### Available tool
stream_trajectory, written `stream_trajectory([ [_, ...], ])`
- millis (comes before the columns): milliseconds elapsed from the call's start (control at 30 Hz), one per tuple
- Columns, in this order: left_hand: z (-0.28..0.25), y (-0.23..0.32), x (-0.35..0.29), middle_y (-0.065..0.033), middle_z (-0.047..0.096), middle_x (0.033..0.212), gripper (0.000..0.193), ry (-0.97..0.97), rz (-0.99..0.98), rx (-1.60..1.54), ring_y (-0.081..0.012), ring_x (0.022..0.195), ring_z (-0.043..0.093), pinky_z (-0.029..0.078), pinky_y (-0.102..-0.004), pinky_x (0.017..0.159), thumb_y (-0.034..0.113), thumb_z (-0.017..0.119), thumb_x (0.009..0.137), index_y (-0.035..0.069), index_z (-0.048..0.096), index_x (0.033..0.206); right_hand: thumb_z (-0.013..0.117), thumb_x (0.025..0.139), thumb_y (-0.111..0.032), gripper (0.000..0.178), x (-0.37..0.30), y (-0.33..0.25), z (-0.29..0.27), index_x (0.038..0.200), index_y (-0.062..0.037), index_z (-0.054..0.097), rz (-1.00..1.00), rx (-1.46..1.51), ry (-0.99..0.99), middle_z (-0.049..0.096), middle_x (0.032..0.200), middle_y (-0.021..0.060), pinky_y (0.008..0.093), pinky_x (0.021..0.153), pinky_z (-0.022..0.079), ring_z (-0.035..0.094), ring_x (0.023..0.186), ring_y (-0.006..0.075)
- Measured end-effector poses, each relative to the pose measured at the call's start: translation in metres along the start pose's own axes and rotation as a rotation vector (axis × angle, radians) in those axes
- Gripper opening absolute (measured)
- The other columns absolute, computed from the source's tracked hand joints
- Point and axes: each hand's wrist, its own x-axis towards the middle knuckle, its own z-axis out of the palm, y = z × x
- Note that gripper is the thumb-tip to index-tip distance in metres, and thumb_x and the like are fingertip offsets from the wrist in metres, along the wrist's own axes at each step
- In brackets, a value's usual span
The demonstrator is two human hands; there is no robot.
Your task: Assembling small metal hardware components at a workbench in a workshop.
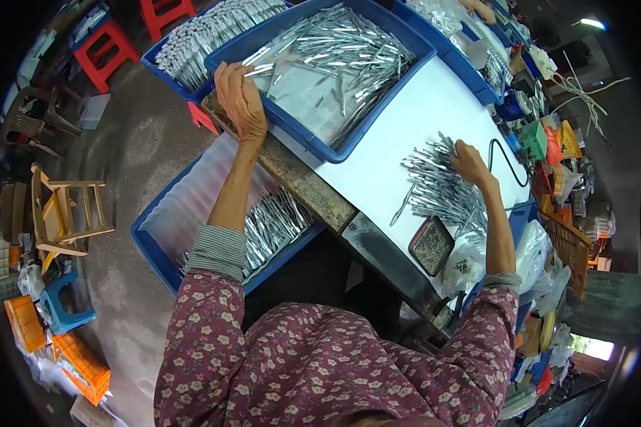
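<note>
My left hand is at the near left corner of a blue tray, its fingers curled over the rim. Slim silver metal pieces stick out beside its fingertips, inside the tray. Many more such pieces lie loose in that tray, heaped toward its far and right sides. On the white tabletop, my right hand is closed at the upper edge of a pile of slim metal pieces. Ends of a few pieces show at its fingers; the fingertips themselves are partly hidden.
A dark rectangular dish and a clear plastic bag lie near the pile. Below the table's left edge is another blue tray with metal pieces. A filled blue tray stands behind. Red stools and a wooden chair are left.
</note>
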Motion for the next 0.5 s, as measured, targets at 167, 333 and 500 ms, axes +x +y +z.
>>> stream_trajectory([
  [167, 0.001, 0.006, 0.003, -0.0166, 0.051, 0.105, 0.027, 0.026, 0.011, 0.001, -0.0346, 0.110, 0.040, 0.028, -0.0429, 0.096, 0.012, 0.039, 0.079, -0.002, 0.055, 0.095, 0.051, 0.074, -0.015, 0.020, -0.009, 0.018, 0.004, 0.080, 0.0027, 0.044, 0.015, -0.053, -0.037, 0.052, 0.082, 0.0229, 0.0423, 0.068, 0.040, 0.052, 0.078, 0.0388],
  [333, -0.001, 0.008, 0.003, -0.0166, 0.049, 0.107, 0.029, 0.024, -0.018, -0.014, -0.0350, 0.110, 0.040, 0.028, -0.0430, 0.096, 0.012, 0.040, 0.080, -0.002, 0.050, 0.104, 0.057, 0.072, -0.026, 0.039, 0.005, 0.004, -0.030, 0.096, 0.0047, 0.055, 0.031, -0.077, -0.228, 0.053, 0.093, 0.0240, 0.0391, 0.078, 0.043, 0.054, 0.089, 0.0334],
  [500, -0.004, 0.008, 0.003, -0.0163, 0.048, 0.110, 0.031, 0.039, -0.044, -0.024, -0.0343, 0.113, 0.039, 0.026, -0.0429, 0.097, 0.012, 0.041, 0.080, 0.000, 0.049, 0.108, 0.054, 0.078, -0.009, 0.023, 0.048, -0.093, -0.058, 0.098, 0.0024, 0.057, -0.324, 0.375, 0.255, 0.055, 0.088, 0.0161, 0.0344, 0.072, 0.045, 0.055, 0.079, 0.0282],
])
